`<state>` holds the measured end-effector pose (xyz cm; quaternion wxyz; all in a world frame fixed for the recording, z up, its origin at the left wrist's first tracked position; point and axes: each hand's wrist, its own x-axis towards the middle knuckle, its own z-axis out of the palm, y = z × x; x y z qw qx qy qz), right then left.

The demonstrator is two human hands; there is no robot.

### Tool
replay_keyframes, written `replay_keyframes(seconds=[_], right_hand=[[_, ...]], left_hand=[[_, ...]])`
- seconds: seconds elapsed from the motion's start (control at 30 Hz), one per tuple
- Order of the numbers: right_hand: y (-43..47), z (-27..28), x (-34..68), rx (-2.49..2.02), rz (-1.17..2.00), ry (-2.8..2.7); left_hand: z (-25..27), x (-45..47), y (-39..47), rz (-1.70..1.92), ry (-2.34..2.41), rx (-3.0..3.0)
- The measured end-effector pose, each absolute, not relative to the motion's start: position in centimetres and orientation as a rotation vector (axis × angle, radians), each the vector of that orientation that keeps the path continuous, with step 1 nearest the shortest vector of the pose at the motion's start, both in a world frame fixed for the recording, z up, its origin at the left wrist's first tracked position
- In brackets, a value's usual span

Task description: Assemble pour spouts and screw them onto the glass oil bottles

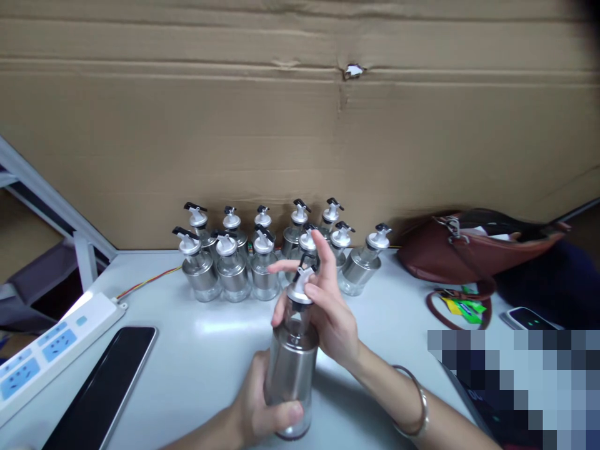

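An oil bottle (294, 362) with a glass body, a metal sleeve and a pouring cap stands almost upright in front of me. Round its lower body is my left hand (262, 400), the thumb lying across the front. My right hand (332, 312) grips the same bottle at the neck and cap. Its thumb presses the side of the white pourer cap (300, 289), some fingers curl behind the neck, and the index finger points up. The cap's black lever is tilted up. Behind, several like bottles (233, 275) with black-levered caps stand in two rough rows.
A power strip (60, 344) and a black phone (103, 381) lie on the left of the white table (210, 350). On the right are a brown handbag (440, 253), small green and yellow packets (469, 309) and another device (529, 319). Cardboard (234, 137) walls the back.
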<state>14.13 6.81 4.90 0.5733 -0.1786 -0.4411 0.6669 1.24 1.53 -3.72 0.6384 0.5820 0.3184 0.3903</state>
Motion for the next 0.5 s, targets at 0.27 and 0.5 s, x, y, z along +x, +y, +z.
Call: replay_keyframes(seconds=[0.27,0.5], right_hand=[[6.6,4.3,14.0,-0.333,1.634,-1.0],[6.8,3.9,13.5,-0.368,1.371,-1.038]], left_hand=[[-4.3,1.1,1.6,0.868,0.722,1.348],[-4.7,1.1,1.3,0.918,0.732,1.276]])
